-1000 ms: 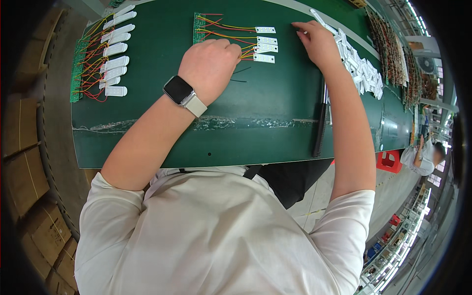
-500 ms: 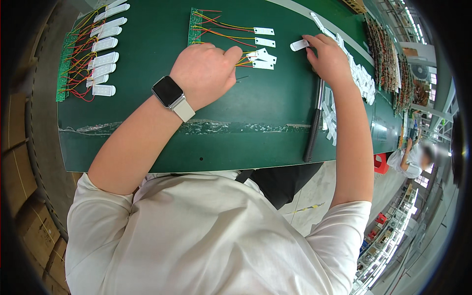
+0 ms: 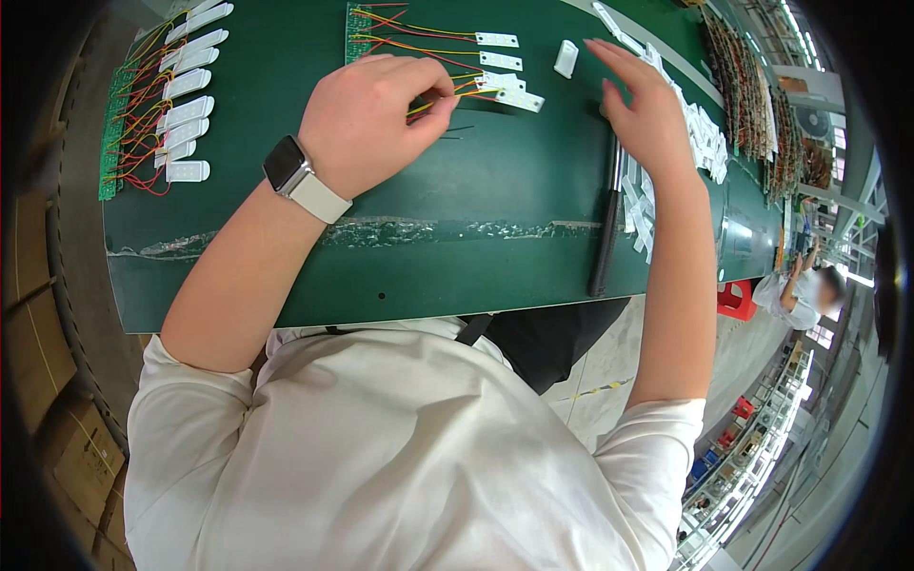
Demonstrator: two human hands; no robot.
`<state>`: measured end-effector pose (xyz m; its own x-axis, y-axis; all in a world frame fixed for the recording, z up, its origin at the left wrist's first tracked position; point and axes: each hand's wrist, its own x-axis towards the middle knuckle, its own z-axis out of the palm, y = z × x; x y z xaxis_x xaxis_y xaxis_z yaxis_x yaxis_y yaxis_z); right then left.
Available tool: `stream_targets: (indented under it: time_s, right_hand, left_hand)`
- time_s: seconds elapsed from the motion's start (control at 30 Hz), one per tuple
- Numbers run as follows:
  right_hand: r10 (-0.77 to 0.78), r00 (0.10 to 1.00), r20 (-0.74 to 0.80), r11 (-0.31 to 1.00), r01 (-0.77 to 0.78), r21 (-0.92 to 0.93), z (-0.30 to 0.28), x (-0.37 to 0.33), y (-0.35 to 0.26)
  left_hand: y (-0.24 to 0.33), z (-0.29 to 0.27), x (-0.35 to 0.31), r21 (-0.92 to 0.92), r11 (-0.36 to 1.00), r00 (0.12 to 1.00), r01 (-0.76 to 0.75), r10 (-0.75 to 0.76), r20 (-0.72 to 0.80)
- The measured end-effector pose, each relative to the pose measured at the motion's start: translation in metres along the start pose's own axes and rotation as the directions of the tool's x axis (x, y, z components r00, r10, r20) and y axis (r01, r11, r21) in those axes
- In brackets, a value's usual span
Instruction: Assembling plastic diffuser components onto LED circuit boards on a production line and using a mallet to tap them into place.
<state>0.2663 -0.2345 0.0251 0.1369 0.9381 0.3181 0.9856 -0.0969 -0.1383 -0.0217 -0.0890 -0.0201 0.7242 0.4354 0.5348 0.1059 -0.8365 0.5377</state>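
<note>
White cover (image 3: 566, 59) between hands (image 3: 376, 109) (image 3: 649, 116), well apart from near table edge (image 3: 495, 305)

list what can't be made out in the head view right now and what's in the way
All in the head view:
Lower end of the middle green circuit board: behind the left hand.
How many wires that hand pinches: the hand itself covers them.
Part of the pile of white pieces: behind the right hand.
Fine detail on the small white strips: too small.
What the co-worker handles: too far off.
</note>
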Motion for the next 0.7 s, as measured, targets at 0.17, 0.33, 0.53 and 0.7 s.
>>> stream_targets:
  time_s: [0.17,0.33,0.53,0.7]
  right_hand:
    - [-0.145,0.986,0.086,0.923,0.167,-0.346,0.038,-0.004,-0.009]
    - [-0.058,0.998,0.014,0.964,0.060,-0.260,0.027,-0.049,-0.085]
    - [0.246,0.969,-0.005,0.949,-0.240,0.205,0.037,-0.078,-0.122]
    - [0.409,0.912,-0.041,0.851,-0.365,0.377,0.045,-0.078,-0.111]
  left_hand:
    - [-0.004,0.000,0.000,-0.054,0.995,0.996,0.082,-0.083,-0.016]
    - [-0.003,-0.006,-0.002,-0.096,0.987,0.990,0.130,-0.134,-0.039]
    - [-0.006,-0.001,-0.001,-0.105,0.993,0.999,-0.047,0.048,0.007]
    - [-0.009,-0.001,-0.001,-0.092,0.983,0.967,-0.161,0.176,0.182]
